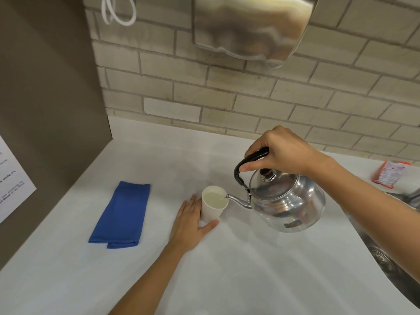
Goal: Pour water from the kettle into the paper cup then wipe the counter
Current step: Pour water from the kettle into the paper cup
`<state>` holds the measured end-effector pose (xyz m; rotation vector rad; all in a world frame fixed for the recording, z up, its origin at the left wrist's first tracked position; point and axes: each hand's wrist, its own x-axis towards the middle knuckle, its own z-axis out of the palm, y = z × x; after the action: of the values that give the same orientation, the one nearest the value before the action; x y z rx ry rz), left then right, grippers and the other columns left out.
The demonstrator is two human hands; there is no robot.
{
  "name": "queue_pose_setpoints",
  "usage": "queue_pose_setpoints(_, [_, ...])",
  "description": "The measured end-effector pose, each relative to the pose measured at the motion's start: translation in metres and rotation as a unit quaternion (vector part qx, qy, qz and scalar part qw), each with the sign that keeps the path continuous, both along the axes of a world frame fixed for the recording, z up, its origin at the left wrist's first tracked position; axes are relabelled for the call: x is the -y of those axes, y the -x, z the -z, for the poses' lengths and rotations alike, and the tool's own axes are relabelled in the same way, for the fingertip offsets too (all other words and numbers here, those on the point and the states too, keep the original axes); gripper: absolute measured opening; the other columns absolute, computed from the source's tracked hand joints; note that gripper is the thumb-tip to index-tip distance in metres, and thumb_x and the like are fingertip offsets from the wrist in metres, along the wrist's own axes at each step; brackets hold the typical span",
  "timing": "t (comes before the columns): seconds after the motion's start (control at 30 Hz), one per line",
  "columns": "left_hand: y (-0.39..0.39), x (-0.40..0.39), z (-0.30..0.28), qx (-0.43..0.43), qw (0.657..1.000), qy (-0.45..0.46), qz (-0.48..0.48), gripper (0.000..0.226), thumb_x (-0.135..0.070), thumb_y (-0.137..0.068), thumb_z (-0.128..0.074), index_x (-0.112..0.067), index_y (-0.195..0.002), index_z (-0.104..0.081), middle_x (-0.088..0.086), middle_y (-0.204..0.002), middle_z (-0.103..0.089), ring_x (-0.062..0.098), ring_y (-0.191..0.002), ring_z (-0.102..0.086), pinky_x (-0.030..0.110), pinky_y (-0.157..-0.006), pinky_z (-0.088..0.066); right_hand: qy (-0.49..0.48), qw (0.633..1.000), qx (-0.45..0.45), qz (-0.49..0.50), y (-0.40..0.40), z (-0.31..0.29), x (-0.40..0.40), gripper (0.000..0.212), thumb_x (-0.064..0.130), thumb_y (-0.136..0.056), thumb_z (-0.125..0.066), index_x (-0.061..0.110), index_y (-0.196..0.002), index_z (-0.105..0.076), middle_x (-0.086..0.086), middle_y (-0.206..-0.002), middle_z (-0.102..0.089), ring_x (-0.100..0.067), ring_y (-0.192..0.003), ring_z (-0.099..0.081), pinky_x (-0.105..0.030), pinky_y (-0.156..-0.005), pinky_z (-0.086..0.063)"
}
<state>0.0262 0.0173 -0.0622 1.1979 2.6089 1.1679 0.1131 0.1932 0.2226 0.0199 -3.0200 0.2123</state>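
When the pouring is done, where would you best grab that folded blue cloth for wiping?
Probably the near, doubled-over end of the folded blue cloth, pinched from above. It lies flat on the white counter left of the white paper cup, so only the top and edges are reachable.

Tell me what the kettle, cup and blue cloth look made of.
Kettle: polished metal, likely aluminium or steel, mirror reflections; black handle, probably plastic.
Cup: matte white paper, thin rim.
Blue cloth: soft woven fabric, possibly microfibre, folded flat.
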Motion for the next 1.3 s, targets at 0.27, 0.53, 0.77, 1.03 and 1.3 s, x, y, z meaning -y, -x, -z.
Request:
queue_pose_setpoints(0.27, [-0.0003,0.0002,-0.0012,0.001,1.0,0.0,0.0,0.086,-0.065,-0.086,-0.054,-0.015,-0.151,-0.027,0.001,-0.159,-0.032,0.012,-0.149,-0.018,0.035,-0.124,-0.01,-0.004,1.0,0.002,-0.001,-0.0001,-0.0004,-0.0005,0.036,0.059,-0.072,-0.075,0.028,-0.088,-0.081,0.012,-0.078,-0.077,-0.007,-0.067,-0.067,-0.039,-0.067,-0.057])
queue_pose_setpoints(0.53, [-0.0001,0.0002,-0.0014,-0.002,1.0,0.003,-0.001,0.085,-0.064,-0.086,-0.055,-0.015,-0.15,-0.029,0.001,-0.158,-0.034,0.013,-0.148,-0.022,0.036,-0.123,-0.013,-0.005,1.0,-0.002,0.006,-0.0009,0.0,-0.0015,0.035,0.059,-0.071,-0.076,0.028,-0.087,-0.08,0.013,-0.076,-0.077,-0.005,-0.067,-0.067,-0.038,-0.067,-0.057])
queue_pose_setpoints(0.77, [0.0002,0.0002,0.0006,0.0,1.0,0.004,-0.001,0.087,-0.066,-0.085,-0.053,-0.016,-0.151,-0.027,-0.001,-0.159,-0.032,0.011,-0.149,-0.018,0.034,-0.124,-0.011,-0.006,1.0,-0.005,0.012,-0.0008,0.0019,-0.002,0.035,0.061,-0.07,-0.076,0.029,-0.084,-0.08,0.015,-0.07,-0.074,-0.001,-0.062,-0.063,-0.035,-0.062,-0.056])
queue_pose_setpoints(1.03, [0.0008,-0.0006,0.0005,0.0,1.0,0.01,-0.003,0.086,-0.066,-0.086,-0.053,-0.016,-0.151,-0.028,-0.001,-0.159,-0.032,0.01,-0.149,-0.02,0.034,-0.124,-0.011,-0.011,1.0,-0.005,0.014,-0.0006,0.0031,-0.0034,0.036,0.061,-0.07,-0.076,0.029,-0.085,-0.08,0.011,-0.071,-0.075,-0.005,-0.062,-0.064,-0.038,-0.063,-0.056])
queue_pose_setpoints(1.3, [0.0004,-0.0005,0.001,0.0,1.0,0.011,-0.005,0.086,-0.065,-0.086,-0.053,-0.016,-0.151,-0.027,0.001,-0.159,-0.031,0.011,-0.149,-0.02,0.033,-0.124,-0.01,-0.015,1.0,-0.003,0.009,-0.001,0.0032,-0.0037,0.036,0.06,-0.071,-0.076,0.028,-0.086,-0.08,0.017,-0.069,-0.071,0.001,-0.06,-0.061,-0.028,-0.059,-0.054])
